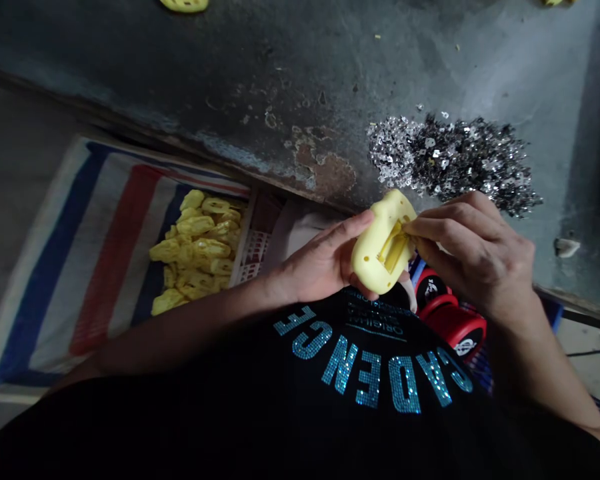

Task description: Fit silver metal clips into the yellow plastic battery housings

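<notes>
My left hand point(325, 260) grips a yellow plastic shell point(373, 257) from its left side, thumb along the upper edge. The shell has rounded ends, a rectangular recess and small round holes, and it is tilted. At the recess's upper right edge my right hand point(473, 247) has its thumb and fingers pinched together; whatever sits between those fingertips is too small or hidden to make out. Just beyond the right hand a heap of small shiny metal pieces point(455, 160) lies on the grey worktable point(180, 87).
To the left, several yellow shells point(200, 247) lie in a container lined with striped sheeting point(115, 253). Red round objects with black faces point(460, 330) sit below my right hand. Another yellow piece point(185, 4) rests at the far edge of view. The worktable's front edge runs diagonally.
</notes>
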{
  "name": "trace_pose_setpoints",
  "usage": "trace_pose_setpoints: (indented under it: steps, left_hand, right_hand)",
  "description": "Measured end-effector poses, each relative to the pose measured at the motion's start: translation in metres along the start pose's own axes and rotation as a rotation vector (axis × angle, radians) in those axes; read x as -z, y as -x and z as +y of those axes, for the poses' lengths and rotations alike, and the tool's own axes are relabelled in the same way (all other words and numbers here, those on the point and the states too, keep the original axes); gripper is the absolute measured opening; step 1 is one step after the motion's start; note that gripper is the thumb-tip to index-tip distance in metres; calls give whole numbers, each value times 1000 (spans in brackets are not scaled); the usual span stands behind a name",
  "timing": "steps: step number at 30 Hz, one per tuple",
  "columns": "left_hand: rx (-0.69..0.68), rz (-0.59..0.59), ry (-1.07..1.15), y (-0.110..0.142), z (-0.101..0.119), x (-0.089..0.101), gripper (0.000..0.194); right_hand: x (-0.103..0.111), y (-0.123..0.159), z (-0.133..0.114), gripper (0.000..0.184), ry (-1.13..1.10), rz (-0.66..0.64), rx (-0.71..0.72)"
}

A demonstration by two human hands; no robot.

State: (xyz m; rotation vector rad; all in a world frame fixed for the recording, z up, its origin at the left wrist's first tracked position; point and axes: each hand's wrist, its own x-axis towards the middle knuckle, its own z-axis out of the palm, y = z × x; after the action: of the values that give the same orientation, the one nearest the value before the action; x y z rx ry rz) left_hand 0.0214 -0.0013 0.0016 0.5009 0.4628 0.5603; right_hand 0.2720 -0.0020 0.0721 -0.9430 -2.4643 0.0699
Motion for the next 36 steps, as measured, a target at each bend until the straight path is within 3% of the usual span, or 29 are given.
trace_pose_setpoints:
  steps: [7, 11, 14, 20, 23, 25, 29, 33, 36]
  left_hand:
    - [-29, -13, 12, -2, 0, -2, 79]
    - [-34, -75, 53, -2, -1, -1, 74]
    - [-55, -59, 44, -2, -2, -1, 78]
    - [-66, -61, 8, 1, -3, -2, 86]
    - [-61, -93, -1, 2, -2, -3, 85]
    - [-68, -98, -3, 3, -2, -3, 85]
    - [-133, 5, -35, 6, -3, -5, 80]
    - [-198, 144, -130, 9, -4, -10, 75]
    - [-228, 163, -215, 12, -3, -16, 72]
  right_hand:
    - [-6, 7, -4, 44, -95, 128, -81]
    - [-13, 14, -8, 43, -20, 166, -114]
    - [-20, 23, -12, 38, 80, 188, -109]
    - [-29, 41, -15, 56, 217, 219, -83]
    - [-28, 39, -17, 54, 223, 226, -64]
    - [-27, 35, -17, 47, 134, 231, -92]
    - [-22, 25, -6, 30, -256, 283, -321]
    - [-15, 16, 10, 48, -532, 91, -391]
    - [-13, 11, 12, 51, -536, 24, -403]
